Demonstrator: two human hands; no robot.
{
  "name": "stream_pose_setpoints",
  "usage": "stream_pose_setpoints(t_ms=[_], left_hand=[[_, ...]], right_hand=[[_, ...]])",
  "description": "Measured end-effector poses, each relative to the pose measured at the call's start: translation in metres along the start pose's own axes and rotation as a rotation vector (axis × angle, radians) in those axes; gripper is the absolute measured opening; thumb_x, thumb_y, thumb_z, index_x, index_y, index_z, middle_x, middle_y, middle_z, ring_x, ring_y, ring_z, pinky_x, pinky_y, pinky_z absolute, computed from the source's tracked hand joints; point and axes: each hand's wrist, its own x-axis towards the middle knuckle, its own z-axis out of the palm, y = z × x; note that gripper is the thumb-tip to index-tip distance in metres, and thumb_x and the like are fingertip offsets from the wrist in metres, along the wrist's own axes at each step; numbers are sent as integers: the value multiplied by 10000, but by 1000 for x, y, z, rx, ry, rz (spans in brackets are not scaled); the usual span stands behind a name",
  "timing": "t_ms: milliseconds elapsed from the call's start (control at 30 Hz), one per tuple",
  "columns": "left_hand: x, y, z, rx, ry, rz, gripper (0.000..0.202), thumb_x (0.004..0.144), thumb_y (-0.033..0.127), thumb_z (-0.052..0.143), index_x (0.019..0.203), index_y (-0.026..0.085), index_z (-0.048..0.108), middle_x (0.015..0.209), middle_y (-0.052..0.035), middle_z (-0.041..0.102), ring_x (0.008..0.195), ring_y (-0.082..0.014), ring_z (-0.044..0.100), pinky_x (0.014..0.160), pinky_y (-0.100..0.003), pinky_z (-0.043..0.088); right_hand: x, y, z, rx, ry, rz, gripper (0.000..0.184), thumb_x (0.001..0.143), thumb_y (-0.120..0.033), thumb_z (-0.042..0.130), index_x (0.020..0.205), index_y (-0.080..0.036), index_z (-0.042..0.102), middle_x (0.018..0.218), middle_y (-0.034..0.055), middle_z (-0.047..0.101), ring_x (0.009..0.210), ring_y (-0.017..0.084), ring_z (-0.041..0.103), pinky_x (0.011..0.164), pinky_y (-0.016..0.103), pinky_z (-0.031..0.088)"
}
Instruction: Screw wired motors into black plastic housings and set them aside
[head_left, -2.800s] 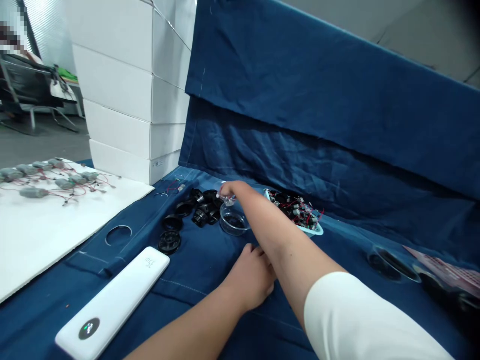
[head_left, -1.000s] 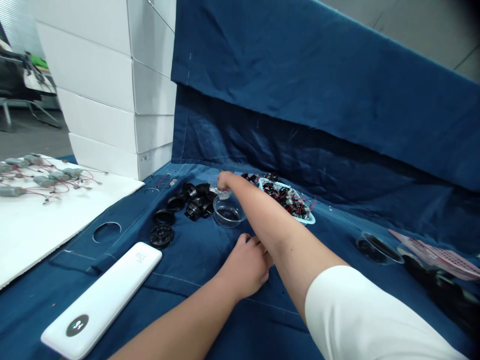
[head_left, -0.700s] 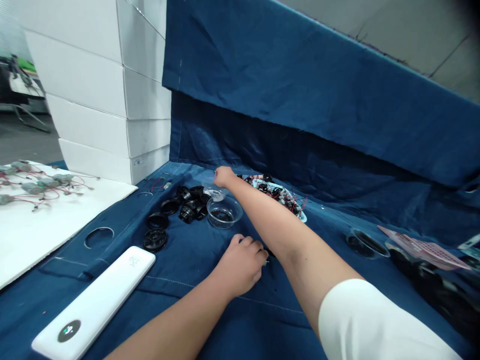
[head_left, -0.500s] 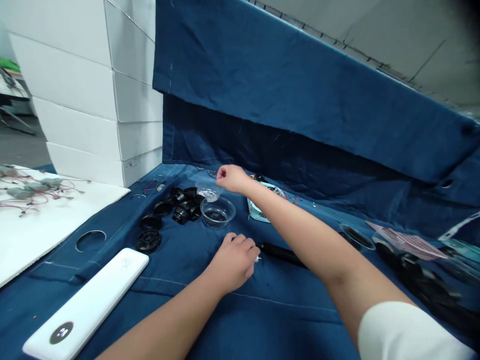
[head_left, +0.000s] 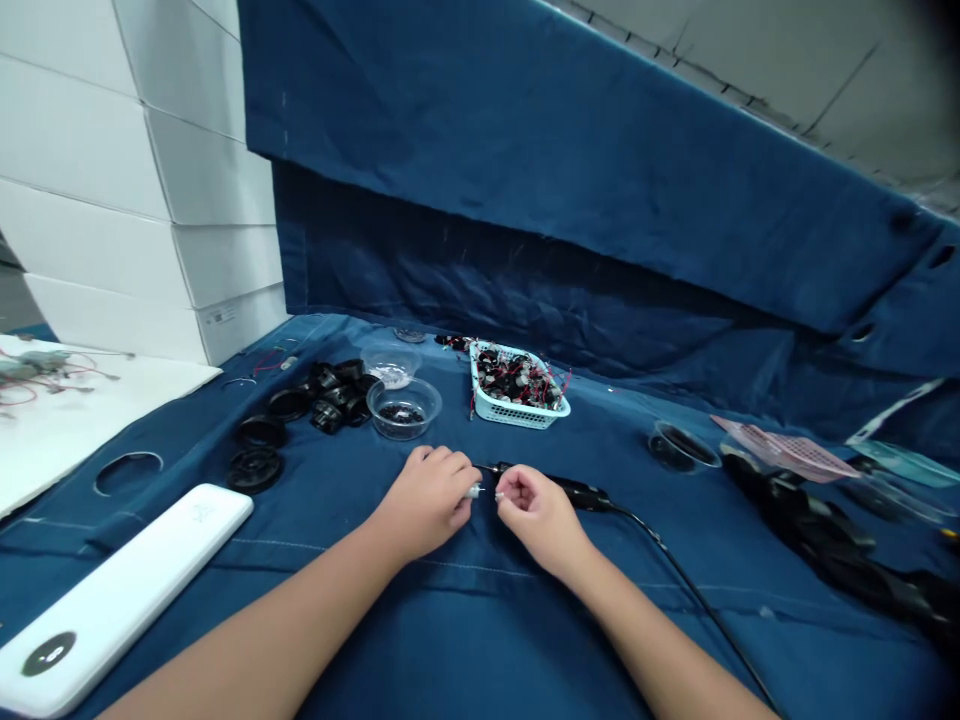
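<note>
- Head view, looking down on a dark blue cloth [head_left: 322, 600] spread over the work surface and hung up behind it
- Left hand [head_left: 427, 503]: fingers curled and closed, with a small white-tipped part [head_left: 474, 491] poking out of them towards the other hand
- Right hand [head_left: 536, 515]: fingers bunched and gripping a black corded tool [head_left: 577, 492], whose thin cord [head_left: 690, 580] runs off towards the lower right
- The two hands sit just beside each other, low in the middle of the cloth, with the white-tipped part in the narrow gap between them; exactly how it meets the black tool is too small to tell
- Beyond the hands: a light blue plastic basket [head_left: 517, 385] packed with small motors and red wires, and a clear plastic bowl [head_left: 403, 408] holding dark bits
- To the left: black plastic wheels [head_left: 255, 468] and a heap of black parts [head_left: 330, 402], a white power bank [head_left: 120, 570], and a white board [head_left: 75, 400] with wired motors on it
- To the right: a clear cup [head_left: 679, 447] with dark contents, a pink perforated sheet [head_left: 784, 450], and a pile of black items [head_left: 810, 540]
- Behind, at the left: stacked white cartons [head_left: 127, 170]
</note>
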Motion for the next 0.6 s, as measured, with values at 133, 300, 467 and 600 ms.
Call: stream_pose_setpoints(t_ms=[133,300,467,600], left_hand=[[-1,0,-5,-1,1,-43,213,931,193,625,1131,253,667,1135,-25,711,1073,-226,605,950,-405,376],[-1,-1,-11,-44,5,-54,272,948,223,632,1212,283,656,1224,-13,735,1137,-230,622,999,-416,389],[-2,-2,-17,-46,20,-54,306,967,276,634,1273,280,648,1244,-12,739,1137,-224,641,1008,-416,420],[-2,0,-20,-88,13,-54,308,1025,343,588,1322,277,638,1222,-26,733,1097,-214,645,994,-409,451]], right_hand=[[-7,4,8,78,-2,-16,94,737,-192,609,804,-254,587,754,5,585,662,171,547,606,289,464],[-15,7,6,73,-41,-26,106,751,-164,626,797,-257,604,742,-14,584,657,160,541,609,279,445],[-13,8,0,61,-55,-9,103,777,-168,655,801,-259,613,748,-24,603,680,154,550,650,283,441],[-15,5,-4,98,-71,19,55,832,-251,678,818,-261,626,750,-14,616,662,154,549,617,289,433]])
